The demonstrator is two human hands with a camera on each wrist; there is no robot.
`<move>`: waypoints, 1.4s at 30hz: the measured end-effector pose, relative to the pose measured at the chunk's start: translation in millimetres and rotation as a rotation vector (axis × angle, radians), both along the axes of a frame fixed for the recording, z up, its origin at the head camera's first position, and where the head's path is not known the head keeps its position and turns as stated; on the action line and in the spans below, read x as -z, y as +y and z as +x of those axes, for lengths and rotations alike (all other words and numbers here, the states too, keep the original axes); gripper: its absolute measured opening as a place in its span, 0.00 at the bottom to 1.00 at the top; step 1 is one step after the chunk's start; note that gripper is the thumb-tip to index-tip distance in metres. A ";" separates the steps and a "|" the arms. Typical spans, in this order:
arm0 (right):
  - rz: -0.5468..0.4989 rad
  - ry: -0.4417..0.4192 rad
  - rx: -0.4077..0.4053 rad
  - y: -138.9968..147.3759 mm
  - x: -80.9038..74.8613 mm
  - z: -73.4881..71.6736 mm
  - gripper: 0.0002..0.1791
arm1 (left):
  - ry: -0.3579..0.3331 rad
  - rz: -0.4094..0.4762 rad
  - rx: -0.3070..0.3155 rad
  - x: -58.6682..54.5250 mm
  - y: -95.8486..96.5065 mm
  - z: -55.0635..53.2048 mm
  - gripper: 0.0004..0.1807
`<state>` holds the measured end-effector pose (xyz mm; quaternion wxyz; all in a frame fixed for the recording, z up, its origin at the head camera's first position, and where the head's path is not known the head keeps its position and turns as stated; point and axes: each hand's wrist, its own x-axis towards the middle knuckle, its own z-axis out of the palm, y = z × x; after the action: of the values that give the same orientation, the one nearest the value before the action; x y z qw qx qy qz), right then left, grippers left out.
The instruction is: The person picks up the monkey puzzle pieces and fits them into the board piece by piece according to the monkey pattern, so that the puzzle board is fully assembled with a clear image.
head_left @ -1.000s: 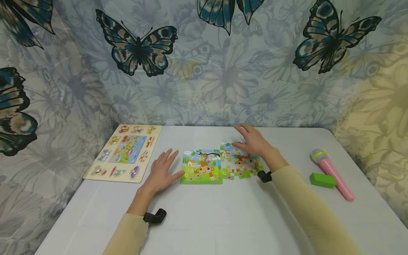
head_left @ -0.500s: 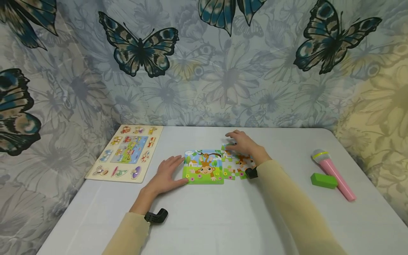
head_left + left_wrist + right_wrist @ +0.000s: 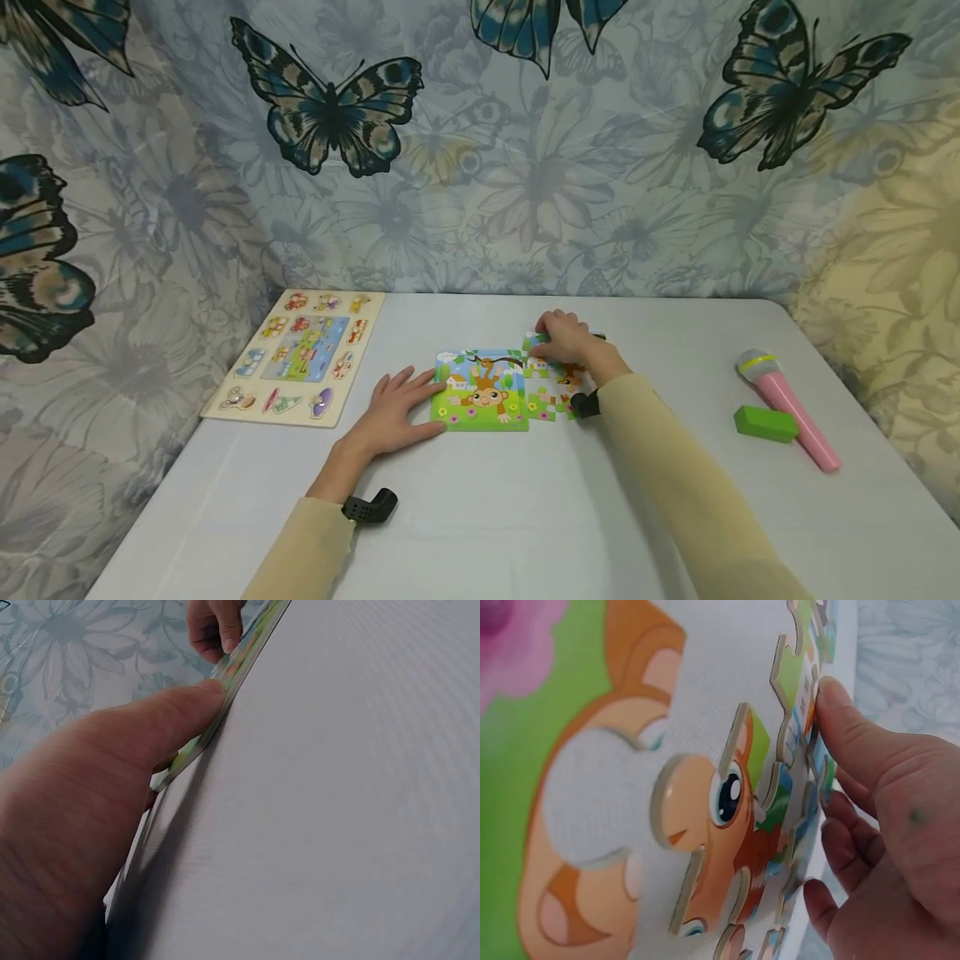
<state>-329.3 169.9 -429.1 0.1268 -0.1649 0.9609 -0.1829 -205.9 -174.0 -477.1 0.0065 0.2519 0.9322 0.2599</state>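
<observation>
A square monkey-picture puzzle board (image 3: 483, 392) lies on the white table. My left hand (image 3: 393, 412) rests at its left side, fingers extended over the edge. In the left wrist view, the thumb of my left hand (image 3: 112, 757) presses on the board's near border. Right of the board are loose jigsaw pieces (image 3: 540, 406), partly joined, with gaps between them. My right hand (image 3: 564, 337) reaches over their back part and covers some. In the right wrist view, the thumb and bent fingers of my right hand (image 3: 889, 772) pinch a puzzle piece (image 3: 827, 776) at the far edge.
A cream picture board (image 3: 213, 408) with small shapes lies at the back left. To the right lie a pink toy microphone (image 3: 798, 421) and a green block (image 3: 765, 423) against its handle. A butterfly-patterned cloth (image 3: 540, 183) hangs behind the table.
My right hand has come left and down onto the back of the loose pieces, its fingers drawing together. My left hand has shifted slightly right, onto the puzzle board's edge.
</observation>
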 end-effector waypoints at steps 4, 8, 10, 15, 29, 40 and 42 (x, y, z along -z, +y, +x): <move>-0.071 -0.012 0.022 -1.5 0.0 -1.4 0.26 | -0.001 0.006 -0.007 -0.8 -0.1 -0.8 0.36; -0.204 -0.019 0.018 -0.3 0.3 -1.5 0.19 | -0.004 0.003 -0.010 -1.4 -0.5 -1.2 0.36; -0.271 -0.024 0.016 1.4 -1.2 -0.8 0.15 | -0.007 0.000 -0.010 -1.1 -0.8 -1.6 0.36; -0.422 -0.054 0.029 3.6 -6.6 0.5 0.11 | -0.009 0.001 -0.010 -0.9 -1.6 -1.8 0.36; -0.527 -0.135 -0.109 -54.1 -6.2 7.2 0.09 | -0.027 0.014 -0.006 -0.3 -2.9 -3.7 0.37; -0.459 -0.186 -0.132 -98.7 -3.8 15.4 0.08 | -0.023 -0.003 -0.021 0.9 -1.4 -3.7 0.44; -0.439 -0.181 -0.125 -103.1 -3.0 16.2 0.08 | -0.015 -0.003 -0.019 0.4 -0.7 -3.6 0.44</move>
<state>-313.1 66.7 -426.1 0.1847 -0.2303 0.8708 -0.3932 -209.5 -174.8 -477.5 0.0114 0.2411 0.9348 0.2605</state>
